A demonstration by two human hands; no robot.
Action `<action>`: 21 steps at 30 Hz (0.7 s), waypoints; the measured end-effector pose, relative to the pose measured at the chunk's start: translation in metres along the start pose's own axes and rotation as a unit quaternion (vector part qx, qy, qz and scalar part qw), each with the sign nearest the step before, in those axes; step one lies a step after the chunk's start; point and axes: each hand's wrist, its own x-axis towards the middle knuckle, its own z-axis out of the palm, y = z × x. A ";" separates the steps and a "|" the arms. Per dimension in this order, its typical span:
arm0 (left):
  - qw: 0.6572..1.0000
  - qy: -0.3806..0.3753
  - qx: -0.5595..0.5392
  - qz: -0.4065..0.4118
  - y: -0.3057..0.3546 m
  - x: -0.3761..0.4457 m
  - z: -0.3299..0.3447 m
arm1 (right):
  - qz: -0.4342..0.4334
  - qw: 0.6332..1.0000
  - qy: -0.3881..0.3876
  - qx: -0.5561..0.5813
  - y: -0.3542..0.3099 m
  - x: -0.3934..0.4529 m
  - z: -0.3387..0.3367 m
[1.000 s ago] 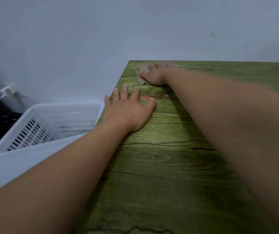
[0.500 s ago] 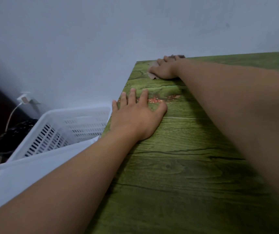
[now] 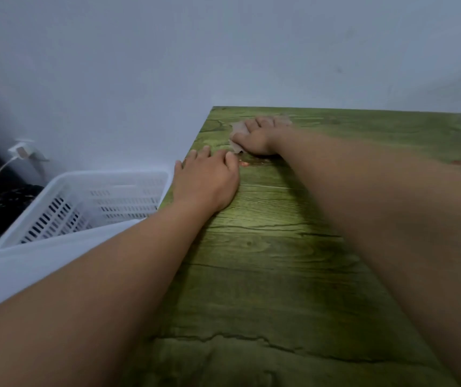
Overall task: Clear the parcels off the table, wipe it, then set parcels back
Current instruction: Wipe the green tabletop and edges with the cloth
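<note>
While the left hand [image 3: 205, 181] stays flat on the green table [image 3: 265, 275], the right hand [image 3: 257, 138] has slid its cloth [image 3: 237, 129] back from the far edge; the white basket's [image 3: 89, 202] contents are hidden.

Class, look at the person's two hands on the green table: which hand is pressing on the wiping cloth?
The right hand, farther along the table near the wall, presses the brownish cloth. The left hand rests on bare wood at the edge.

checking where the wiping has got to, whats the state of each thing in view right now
table: no parcels in view on it, reddish worn spots near the hands
cloth: pressed flat near the far left corner
right hand: pressing on the cloth
left hand: resting flat at the table's left edge, holding nothing
basket: beside the table; contents not visible
charger: plugged into the wall, cable hanging
</note>
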 end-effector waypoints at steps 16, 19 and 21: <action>0.999 0.003 0.033 0.002 0.000 -0.002 -0.006 | 0.017 0.998 -0.040 0.035 0.008 -0.153 0.022; 0.999 0.002 0.034 0.011 -0.002 -0.004 -0.009 | 0.022 0.998 -0.042 0.051 0.012 -0.179 0.024; 0.999 0.003 0.032 0.019 -0.002 -0.005 -0.009 | 0.029 0.997 -0.042 0.058 0.016 -0.195 0.026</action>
